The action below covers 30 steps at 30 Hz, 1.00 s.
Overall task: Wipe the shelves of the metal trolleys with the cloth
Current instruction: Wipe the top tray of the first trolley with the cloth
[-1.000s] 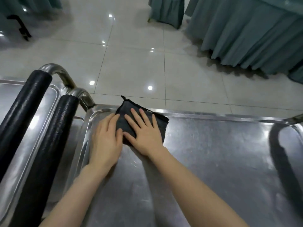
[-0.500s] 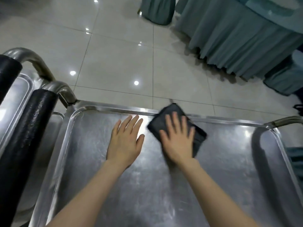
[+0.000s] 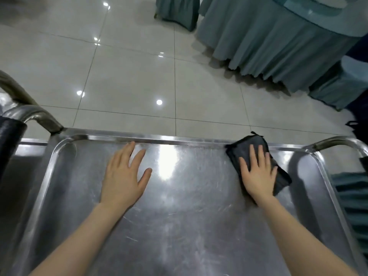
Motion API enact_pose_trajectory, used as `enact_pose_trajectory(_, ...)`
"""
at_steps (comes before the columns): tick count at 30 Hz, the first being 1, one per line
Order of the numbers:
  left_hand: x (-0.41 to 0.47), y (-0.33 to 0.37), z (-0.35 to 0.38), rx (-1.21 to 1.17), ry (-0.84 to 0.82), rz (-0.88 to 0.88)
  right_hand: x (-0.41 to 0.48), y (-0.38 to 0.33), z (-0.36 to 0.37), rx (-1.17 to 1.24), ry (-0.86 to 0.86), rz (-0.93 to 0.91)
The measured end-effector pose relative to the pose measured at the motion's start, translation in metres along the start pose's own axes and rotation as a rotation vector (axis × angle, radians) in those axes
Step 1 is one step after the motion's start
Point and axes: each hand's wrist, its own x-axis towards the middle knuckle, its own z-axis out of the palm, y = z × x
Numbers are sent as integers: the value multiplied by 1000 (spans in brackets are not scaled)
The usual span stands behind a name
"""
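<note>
My right hand (image 3: 257, 176) presses flat on the soft, light cloth (image 3: 256, 145), far right on the shelf (image 3: 189, 216). My left hand (image 3: 124, 176) lies flat, holding nothing.

The right hand (image 3: 257, 176) covers the middle of the cloth (image 3: 247, 142), so only its edges show. The trolley shelf (image 3: 189, 226) and both forearms (image 3: 85, 236) run off the bottom edge. The black handle grip (image 3: 11, 140) is cut off at the left, the draped table (image 3: 268, 40) at the upper right.

Banquet hall, skirted round table (image 3: 278, 42), covered chairs (image 3: 177, 10), glossy tiled floor (image 3: 129, 80), steel service trolley (image 3: 179, 226)
</note>
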Motion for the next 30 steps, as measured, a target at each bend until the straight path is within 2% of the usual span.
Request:
enact_pose_trajectory(2,1,1,1,16,11,1,12,4,-4,43,-11,107)
enact_pose_trajectory(4,3,3,1,18,35,1,5,-18,3,23,14,71)
enact_pose_trajectory(10,2,8,-3,51,63,-16,-48,-132,37,-30,-4,-572)
enact_pose_trajectory(13,1,16,-4,72,60,-65,-40,-124,35,-4,-32,-701)
enact_pose_trajectory(15,8,38,-2,54,91,-159,-22,-79,28,6,0,-667)
enact_pose_trajectory(17,17,79,10,-23,94,-183,0,-20,17,-3,22,-556)
enact_pose_trajectory(20,27,163,43,-132,9,-18,44,83,-6,-57,42,-315)
enact_pose_trajectory(23,27,231,79,-102,-86,90,80,168,-31,-29,-9,-43)
enact_pose_trajectory(25,21,247,97,-50,-98,85,92,190,-36,-51,-23,48)
enact_pose_trajectory(27,17,248,107,30,-80,87,94,183,-32,-46,-13,63)
enact_pose_trajectory(30,19,248,110,41,-57,71,75,137,-17,-54,40,-102)
